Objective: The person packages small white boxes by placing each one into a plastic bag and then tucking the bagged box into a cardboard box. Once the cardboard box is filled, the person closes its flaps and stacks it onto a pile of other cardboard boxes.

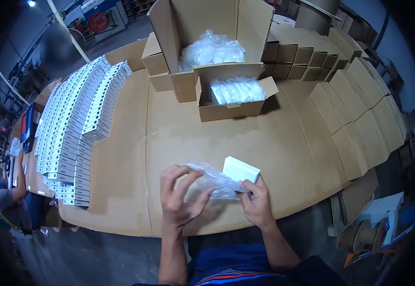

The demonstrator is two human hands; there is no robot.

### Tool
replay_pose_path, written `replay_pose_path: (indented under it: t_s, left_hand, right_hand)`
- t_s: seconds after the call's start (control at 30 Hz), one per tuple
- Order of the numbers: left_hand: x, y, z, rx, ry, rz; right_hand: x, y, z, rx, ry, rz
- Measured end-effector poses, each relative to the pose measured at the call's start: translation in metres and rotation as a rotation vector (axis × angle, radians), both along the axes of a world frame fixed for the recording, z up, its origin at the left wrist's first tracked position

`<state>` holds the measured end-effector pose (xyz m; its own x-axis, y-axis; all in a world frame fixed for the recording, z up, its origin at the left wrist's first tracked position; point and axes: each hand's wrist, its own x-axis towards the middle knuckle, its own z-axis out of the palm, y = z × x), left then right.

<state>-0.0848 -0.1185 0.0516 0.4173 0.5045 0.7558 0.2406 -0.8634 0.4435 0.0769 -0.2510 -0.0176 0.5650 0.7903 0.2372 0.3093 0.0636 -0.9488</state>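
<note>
Hands (256, 201) at white box (240, 168) and clear wrap (219, 183)

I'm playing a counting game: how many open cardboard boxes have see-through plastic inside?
2: the big box at the back of the table, and the smaller box in front of it. Others may be hidden.

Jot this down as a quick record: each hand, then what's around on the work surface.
Left hand: open beside clear plastic wrap; contact unclear
Right hand: gripping a white box, thumb at the wrap
Ahead: small open carton holding plastic-wrapped contents
Behind that: larger open carton with crumpled clear plastic
Left side: stacked white boxes
Right side: stacked brown cartons
</note>
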Motion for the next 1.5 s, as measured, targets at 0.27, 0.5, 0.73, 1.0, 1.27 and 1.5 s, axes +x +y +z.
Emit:
replay_pose_path:
  t_s: [0.27, 0.5, 0.73, 1.0, 1.27, 1.5]
  left_hand:
    - [0.001, -0.002, -0.005, -0.254, 0.181, -0.202]
    - [0.006, -0.007, 0.007, -0.47, 0.232, -0.332]
    - [0.025, 0.0, -0.008, -0.59, -0.036, -0.141]
    - [0.014, 0.01, 0.013, -0.764, 0.143, -0.328]
    - [0.017, 0.016, 0.006, -0.929, -0.027, -0.189]
    - [0.015, 0.001, -0.046, -0.992, -0.523, -0.054]
  right_hand:
    - [0.002, -0.006, 0.028, -0.106, -0.26, 0.082]
    - [0.002, -0.011, 0.041, -0.253, -0.336, 0.223]
    - [0.001, -0.014, 0.055, -0.194, -0.446, 0.296]
    - [0.021, -0.023, 0.057, -0.244, -0.249, 0.301]
    - [0.019, -0.017, 0.039, -0.239, -0.129, 0.174]
    - [0.002, -0.002, 0.008, -0.055, -0.051, -0.117]
